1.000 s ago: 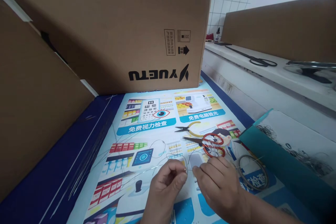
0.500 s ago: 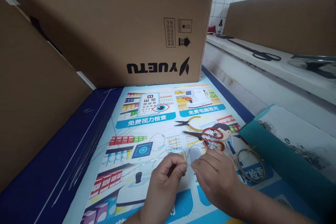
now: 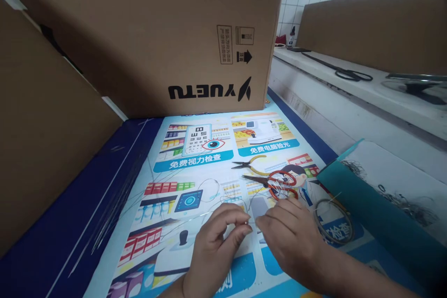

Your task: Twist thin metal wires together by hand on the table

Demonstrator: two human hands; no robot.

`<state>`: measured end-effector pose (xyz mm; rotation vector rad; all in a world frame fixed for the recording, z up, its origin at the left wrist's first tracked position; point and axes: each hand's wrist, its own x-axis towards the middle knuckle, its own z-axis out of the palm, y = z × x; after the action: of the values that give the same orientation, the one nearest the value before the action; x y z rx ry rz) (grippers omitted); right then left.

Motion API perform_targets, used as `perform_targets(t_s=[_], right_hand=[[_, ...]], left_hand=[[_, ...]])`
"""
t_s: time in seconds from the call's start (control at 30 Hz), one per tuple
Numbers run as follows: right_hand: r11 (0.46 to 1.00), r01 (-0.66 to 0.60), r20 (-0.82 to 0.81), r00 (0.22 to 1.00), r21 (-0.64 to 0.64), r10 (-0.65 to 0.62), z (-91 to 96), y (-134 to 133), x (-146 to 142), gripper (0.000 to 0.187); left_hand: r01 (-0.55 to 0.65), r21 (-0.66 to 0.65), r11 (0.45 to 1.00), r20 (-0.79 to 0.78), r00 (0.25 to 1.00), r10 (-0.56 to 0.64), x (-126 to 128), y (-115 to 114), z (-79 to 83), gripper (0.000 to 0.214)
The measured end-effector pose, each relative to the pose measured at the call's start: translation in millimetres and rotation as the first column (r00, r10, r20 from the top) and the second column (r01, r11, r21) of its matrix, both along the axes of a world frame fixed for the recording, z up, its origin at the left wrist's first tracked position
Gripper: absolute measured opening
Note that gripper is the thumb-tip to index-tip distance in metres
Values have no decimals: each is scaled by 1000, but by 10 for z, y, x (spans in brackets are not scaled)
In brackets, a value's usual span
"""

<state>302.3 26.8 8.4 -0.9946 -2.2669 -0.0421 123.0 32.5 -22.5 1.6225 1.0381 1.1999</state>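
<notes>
My left hand (image 3: 221,244) is closed in a pinch, thumb and index fingertip meeting on a thin wire (image 3: 206,214); a tiny reddish speck shows at the fingertips. Just right of it, my right hand (image 3: 293,235) has its fingers curled together, gripping thin wire whose short ends stick up above the knuckles. Only a small gap separates the two hands. Beyond them lie scissors (image 3: 256,179) with red-orange handles and, farther back, pliers (image 3: 246,165) with yellow handles. A coil of wire (image 3: 317,223) rests beside my right wrist.
A teal-sided box (image 3: 363,209) at right holds loose wire scraps. A large cardboard box (image 3: 157,32) stands at the back, with another cardboard panel (image 3: 42,125) at left. Long wires (image 3: 104,223) lie on the blue left edge. Black scissors (image 3: 352,75) lie on the ledge.
My left thumb has dropped slightly and its pinch has shifted, bringing the reddish speck into sight. The right hand stays nearly still.
</notes>
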Motion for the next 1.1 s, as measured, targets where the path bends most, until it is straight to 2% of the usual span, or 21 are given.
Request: perform_targets(t_s=[0.07,0.17,0.33,0.5,0.63,0.77,0.97,1.1], right_hand=[[994,-14,62,998,111,7,-36,8,24,19],[984,-53,122,992,171,33,-49,15,65,18],[966,-109,238,970,234,51,-16,21,101,22],[954,-141,314,948,263,54,-11,34,95,26],[942,-178,341,937,283,74,-12,39,86,26],[960,-166,332,939,224,85,-46,35,67,26],[998,-37,124,992,48,31,-167,11,11,16],[999,-13,43,999,-44,15,-145,-7,-21,17]], left_hand=[[-17,-54,998,25,1000,19,21,0,-25,8],[1,-85,996,52,999,3,38,-5,-47,9],[41,-106,994,85,996,-32,25,-14,-43,5],[80,-173,982,72,995,-69,11,-13,-10,21],[124,-193,973,33,992,-120,27,-4,3,24],[124,-168,978,-17,992,-129,53,-4,-14,23],[137,-33,990,-81,987,-139,73,-17,-30,19],[164,83,983,-97,983,-156,56,-17,-67,15]])
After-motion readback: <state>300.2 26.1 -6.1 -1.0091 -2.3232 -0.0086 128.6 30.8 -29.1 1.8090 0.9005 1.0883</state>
